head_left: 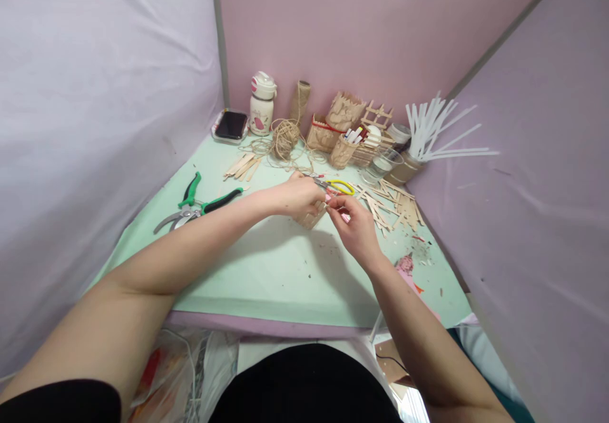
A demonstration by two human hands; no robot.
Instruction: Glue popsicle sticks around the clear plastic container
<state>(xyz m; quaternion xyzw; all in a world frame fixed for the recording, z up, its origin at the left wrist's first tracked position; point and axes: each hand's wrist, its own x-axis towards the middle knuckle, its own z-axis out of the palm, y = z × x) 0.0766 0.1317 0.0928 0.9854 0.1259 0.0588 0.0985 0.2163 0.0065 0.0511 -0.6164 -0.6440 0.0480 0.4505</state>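
Note:
My left hand (304, 196) is closed around a small pale wooden piece (311, 219), which looks built from craft sticks and shows below the fingers. Close against its right edge, my right hand (354, 223) pinches with thumb and forefinger; what lies between those fingertips is too small to make out. Just behind both hands lie scissors with yellow handles (341, 187). A pink glue gun (406, 274) is partly hidden by my right forearm. Pruning shears with green and black handles (190, 202) lie open beside my left forearm.
At the back stand a white bottle (261, 107), a twine ball (285, 139), a twine spool (299, 101), stick-built holders (343, 151) and a container of white glue sticks (404, 170). A phone (231, 125) lies back left. Loose craft sticks (404, 210) spread at right, more (242, 166) at left.

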